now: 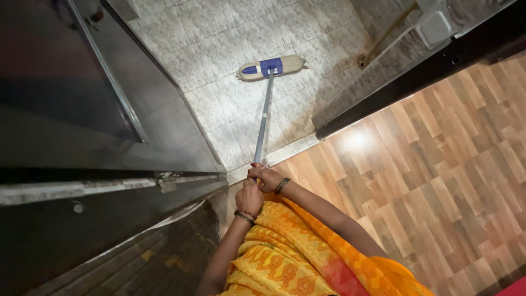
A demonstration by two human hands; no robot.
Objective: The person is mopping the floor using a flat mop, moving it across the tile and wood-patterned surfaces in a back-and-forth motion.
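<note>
A flat mop with a cream pad and blue top [272, 67] rests on the grey tiled floor [219, 49] ahead of me. Its long blue-grey handle [263, 118] runs back to my hands. My right hand [264, 176] grips the upper end of the handle, a dark bangle on the wrist. Just below it, my left hand [249, 198] is also closed round the handle, with bangles at the wrist. An orange and yellow patterned garment [285, 252] covers my body at the bottom of the view.
A dark door with a metal bar handle [109, 82] stands open on the left. A dark threshold [416, 71] separates the tiles from the wood-pattern floor [438, 181] on the right. A floor drain [361, 61] and a white box [435, 24] lie at the far right.
</note>
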